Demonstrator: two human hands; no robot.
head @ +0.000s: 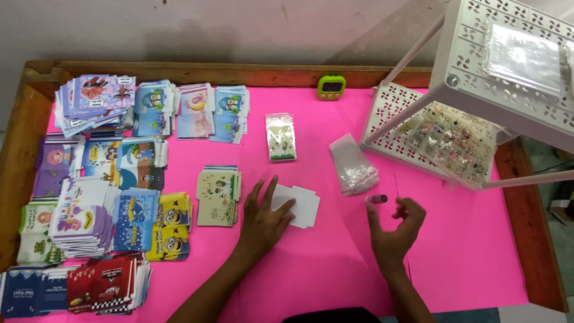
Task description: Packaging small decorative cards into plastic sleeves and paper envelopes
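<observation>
white card, thin and flat, is lying on the pink table cover (335,281) just below the middle of the table, and the left hand (263,221) is resting on its left part with the fingers spread apart and pressing down flat, not curled round anything. the white card (305,206) is looking like a die-cut blank with notched corners, so it is probably very light, a little springy and easy to crease; taking it by an edge or sliding a fingertip under a corner would likely suit it better than a hard pinch in the middle. on the smooth cover it may be sliding readily, which the flat palm seems to be preventing. its long axis is running roughly left to right across the table, tilted slightly, with the free end pointing toward the right hand.

the right hand (396,230) is hovering just above the cover, fingers half curled and apart, with a small pink-capped tube (376,198) sitting at the tip of its forefinger; i cannot tell whether it is gripping it or only touching it. the tube is lying on its side, long axis also left to right. just beyond it a bundle of clear plastic sleeves (354,164) is lying, soft and slippery looking. stacks of printed cards (218,194) are filling the left side.
</observation>
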